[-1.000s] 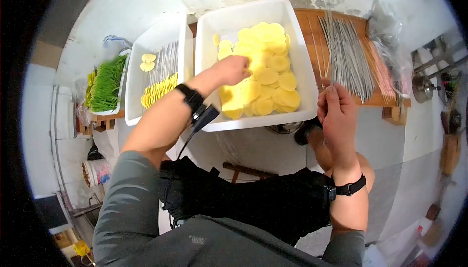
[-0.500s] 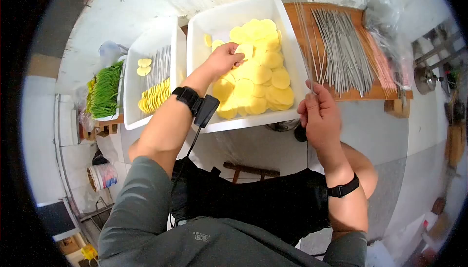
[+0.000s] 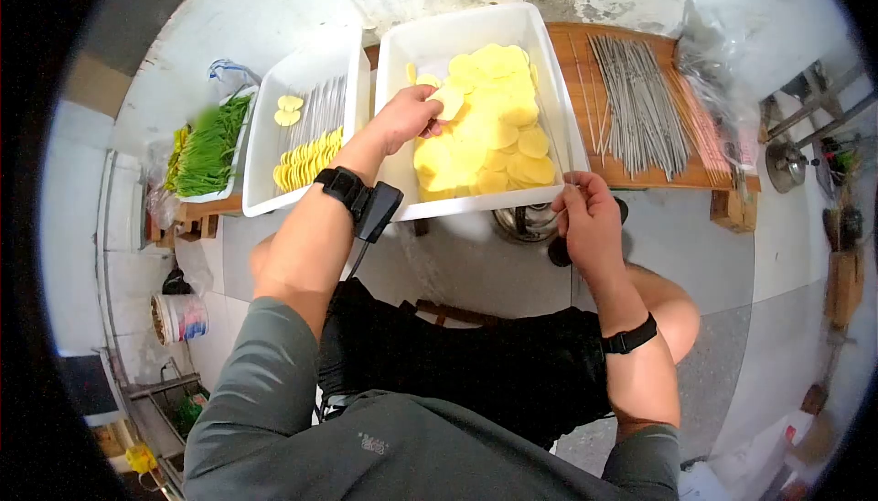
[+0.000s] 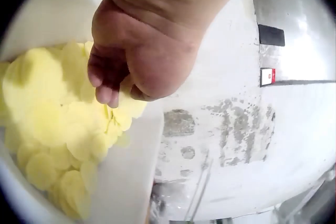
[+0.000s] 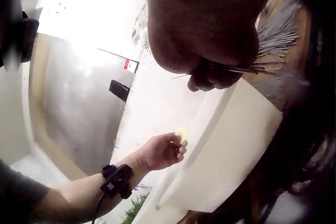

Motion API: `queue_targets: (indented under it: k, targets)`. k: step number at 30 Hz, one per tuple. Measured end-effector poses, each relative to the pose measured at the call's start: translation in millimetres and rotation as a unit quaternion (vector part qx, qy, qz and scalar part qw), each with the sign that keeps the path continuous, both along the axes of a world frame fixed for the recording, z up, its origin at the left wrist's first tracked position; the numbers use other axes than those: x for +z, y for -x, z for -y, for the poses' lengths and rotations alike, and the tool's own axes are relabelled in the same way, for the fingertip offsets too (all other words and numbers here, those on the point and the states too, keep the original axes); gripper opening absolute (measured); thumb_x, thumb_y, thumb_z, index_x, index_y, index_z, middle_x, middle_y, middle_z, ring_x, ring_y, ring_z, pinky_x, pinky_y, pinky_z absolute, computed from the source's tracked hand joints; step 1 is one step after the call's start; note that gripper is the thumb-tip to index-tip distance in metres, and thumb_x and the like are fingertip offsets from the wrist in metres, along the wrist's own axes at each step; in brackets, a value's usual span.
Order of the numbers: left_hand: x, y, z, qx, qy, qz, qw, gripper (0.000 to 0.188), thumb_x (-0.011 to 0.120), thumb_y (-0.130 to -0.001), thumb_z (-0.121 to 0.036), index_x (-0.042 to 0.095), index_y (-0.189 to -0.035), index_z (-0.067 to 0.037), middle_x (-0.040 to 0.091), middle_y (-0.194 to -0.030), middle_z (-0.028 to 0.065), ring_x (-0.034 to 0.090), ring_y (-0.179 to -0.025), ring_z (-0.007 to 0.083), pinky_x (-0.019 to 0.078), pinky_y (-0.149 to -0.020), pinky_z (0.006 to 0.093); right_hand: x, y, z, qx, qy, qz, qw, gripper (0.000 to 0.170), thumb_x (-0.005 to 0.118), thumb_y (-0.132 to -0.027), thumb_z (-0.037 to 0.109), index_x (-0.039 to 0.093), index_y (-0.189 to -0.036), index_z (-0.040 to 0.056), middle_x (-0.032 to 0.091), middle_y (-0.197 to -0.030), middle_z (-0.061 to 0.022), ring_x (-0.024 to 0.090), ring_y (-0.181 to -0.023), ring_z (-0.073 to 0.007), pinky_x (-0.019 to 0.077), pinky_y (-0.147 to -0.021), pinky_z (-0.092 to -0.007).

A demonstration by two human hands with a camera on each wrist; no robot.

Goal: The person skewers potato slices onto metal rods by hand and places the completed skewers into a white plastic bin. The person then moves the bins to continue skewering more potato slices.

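Observation:
Between thumb and fingers, the left hand pinches a round yellow slice above the left side of a slice pile in a white tub. In the left wrist view the left hand is over the slices, its fingertips bent. By the tub's front right corner, the right hand grips thin sticks, faint in the head view. The right wrist view shows the sticks crossing the curled fingers of the right hand; how many cannot be told.
Left of the tub, a second white tub holds yellow slices threaded on sticks. Farther left is a tray of green stalks. Grey sticks and pinkish sticks lie on the wooden board to the right, beside a plastic bag.
The left hand has moved from the middle of the pile to its left side, and a slice now shows in its fingers. The right hand has moved left to the tub's front corner.

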State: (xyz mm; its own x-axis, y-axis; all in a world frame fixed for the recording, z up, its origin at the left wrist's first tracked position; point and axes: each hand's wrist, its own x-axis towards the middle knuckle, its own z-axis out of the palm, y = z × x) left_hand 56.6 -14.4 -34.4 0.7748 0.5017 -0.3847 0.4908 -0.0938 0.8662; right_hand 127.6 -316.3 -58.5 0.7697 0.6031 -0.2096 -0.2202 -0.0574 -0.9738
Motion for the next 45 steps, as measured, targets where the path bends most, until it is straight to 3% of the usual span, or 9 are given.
queue_targets:
  k: [6,8,10,15,20,25,38,41,45]
  targets:
    - [-30,-18,-15,-0.190,-0.169,-0.161,0.954,0.030,0.052,-0.081,-0.019,0.061,-0.095,0.006,0.064,-0.073,0.0133,0.062,-0.071,0.0177,0.0476,-0.063,0.0320,-2,-7,-5,-0.008,0.003,0.002,1.000,0.015,0.051,-0.094,0.010,0.051,-0.105,0.0005,0.059,-0.074,-0.0033,0.048,-0.056,-0.0064,0.0398,-0.050,-0.0219]
    - [-48,-28,-20,-0.435,-0.332,-0.274,0.791,0.037,0.055,-0.078,-0.024,0.063,-0.099,0.005,0.066,-0.081,0.0191,0.063,-0.075,0.0279,0.0487,-0.068,0.0372,2,-8,-5,-0.011,0.012,-0.002,1.000,0.014,0.051,-0.094,0.010,0.051,-0.105,0.0007,0.059,-0.075,-0.0034,0.047,-0.056,-0.0063,0.0397,-0.050,-0.0217]
    - [-47,-33,-11,-0.439,-0.341,-0.255,0.791,0.031,0.055,-0.075,-0.022,0.066,-0.081,0.006,0.066,-0.082,0.0217,0.063,-0.077,0.0353,0.0502,-0.072,0.0390,7,-7,-6,-0.012,0.020,-0.009,1.000,0.014,0.051,-0.094,0.010,0.051,-0.104,0.0009,0.059,-0.075,-0.0035,0.047,-0.056,-0.0061,0.0397,-0.050,-0.0215]
    - [-65,-61,5,-0.314,-0.413,-0.137,0.844,0.054,0.068,-0.074,-0.042,0.061,-0.107,0.000,0.062,-0.101,0.0226,0.059,-0.096,0.0351,0.0478,-0.084,0.0404,11,-11,-8,-0.002,0.007,-0.022,1.000,0.016,0.051,-0.094,0.010,0.051,-0.107,0.0004,0.059,-0.076,-0.0031,0.049,-0.059,-0.0058,0.0408,-0.053,-0.0217]
    - [-75,-78,28,-0.327,-0.481,-0.177,0.794,0.073,0.075,-0.069,-0.038,0.048,-0.126,-0.003,0.050,-0.120,0.0198,0.044,-0.119,0.0382,0.0403,-0.097,0.0412,10,-15,-5,-0.017,0.004,-0.018,1.000,0.017,0.051,-0.094,0.011,0.051,-0.108,-0.0003,0.059,-0.076,-0.0029,0.049,-0.059,-0.0056,0.0415,-0.054,-0.0215]
    - [-86,-86,-7,-0.330,-0.380,-0.127,0.855,0.064,0.074,-0.070,-0.028,0.051,-0.122,0.001,0.060,-0.111,0.0243,0.056,-0.107,0.0374,0.0456,-0.091,0.0406,16,-16,-2,-0.027,-0.001,-0.014,1.000,0.018,0.051,-0.094,0.011,0.051,-0.108,-0.0002,0.059,-0.076,-0.0027,0.048,-0.059,-0.0056,0.0408,-0.053,-0.0213]
    - [-97,-129,31,-0.234,-0.476,-0.111,0.840,0.042,0.074,-0.074,-0.036,0.063,-0.094,-0.001,0.063,-0.096,0.0185,0.061,-0.091,0.0353,0.0496,-0.079,0.0413,17,-23,1,-0.051,-0.031,-0.029,0.998,0.015,0.051,-0.094,0.010,0.051,-0.107,0.0006,0.059,-0.074,-0.0021,0.045,-0.053,-0.0041,0.0370,-0.047,-0.0196]
    - [-101,-129,15,-0.201,-0.319,-0.071,0.923,0.029,0.071,-0.077,-0.026,0.061,-0.085,0.001,0.061,-0.070,0.0144,0.063,-0.071,0.0265,0.0495,-0.065,0.0365,16,-24,5,-0.063,-0.025,-0.031,0.997,0.015,0.051,-0.094,0.009,0.051,-0.106,0.0005,0.058,-0.073,-0.0022,0.045,-0.053,-0.0041,0.0371,-0.048,-0.0199]
    - [-91,-114,4,-0.181,-0.263,-0.062,0.946,0.027,0.069,-0.080,-0.024,0.059,-0.088,-0.001,0.061,-0.074,0.0110,0.065,-0.073,0.0222,0.0500,-0.064,0.0349,11,-26,5,-0.062,-0.015,-0.020,0.998,0.016,0.051,-0.093,0.009,0.051,-0.107,0.0005,0.058,-0.074,-0.0029,0.045,-0.054,-0.0047,0.0376,-0.048,-0.0201]
